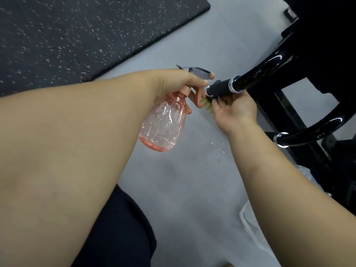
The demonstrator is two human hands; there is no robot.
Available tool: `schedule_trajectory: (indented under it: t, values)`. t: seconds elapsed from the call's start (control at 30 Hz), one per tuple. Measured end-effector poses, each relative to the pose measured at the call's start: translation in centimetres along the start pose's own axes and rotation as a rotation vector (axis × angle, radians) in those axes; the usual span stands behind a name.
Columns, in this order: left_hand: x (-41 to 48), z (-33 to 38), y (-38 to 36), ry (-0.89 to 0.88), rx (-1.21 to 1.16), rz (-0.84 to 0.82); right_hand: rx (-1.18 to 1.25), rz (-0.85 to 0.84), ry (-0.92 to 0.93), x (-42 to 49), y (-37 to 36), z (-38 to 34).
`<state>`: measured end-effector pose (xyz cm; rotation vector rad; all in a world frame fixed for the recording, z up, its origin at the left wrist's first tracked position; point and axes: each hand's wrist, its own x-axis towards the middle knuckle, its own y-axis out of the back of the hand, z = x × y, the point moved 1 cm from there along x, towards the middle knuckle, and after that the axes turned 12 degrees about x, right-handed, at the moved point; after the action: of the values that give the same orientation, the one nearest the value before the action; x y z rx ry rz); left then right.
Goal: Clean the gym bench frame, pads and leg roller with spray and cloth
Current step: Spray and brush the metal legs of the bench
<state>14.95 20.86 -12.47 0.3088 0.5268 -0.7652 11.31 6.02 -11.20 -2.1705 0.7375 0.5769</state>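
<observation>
My left hand [179, 81] grips the neck of a clear pink spray bottle [163, 122], a finger over its grey trigger head [194, 71], nozzle aimed toward the bench handle. The black grip [219, 89] ends a glossy black curved frame tube [269, 68] with a chrome ring [234, 84]. My right hand [235, 110] is just under that grip, holding a small brush with pale yellow bristles [207, 104] against its end. A second curved tube [317, 130] sits lower right. Most of the bench is out of view.
A speckled black rubber mat [77, 35] covers the floor at upper left. Grey floor [183, 180] lies between, with small wet drops [219, 149]. A white cloth or bag [250, 224] lies on the floor at lower right. My dark-clothed knee [119, 228] is at the bottom.
</observation>
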Motion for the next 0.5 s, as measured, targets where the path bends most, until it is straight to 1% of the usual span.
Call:
schedule_trajectory:
  t: [0.13,0.23,0.4,0.5]
  values:
    - [0.3,-0.6,0.2,0.078,0.047,0.056,0.028,0.004,-0.007,0.1,-0.1,0.2]
    - [0.4,-0.6,0.0,0.090,0.072,0.053,0.037,0.002,-0.011,0.2,0.1,0.3]
    - [0.8,-0.6,-0.3,0.127,0.054,0.118,0.003,-0.012,-0.021,0.4,0.3,0.3]
    - [0.7,-0.5,-1.0,0.096,0.190,0.084,-0.057,-0.051,-0.038,0.4,0.8,-0.1]
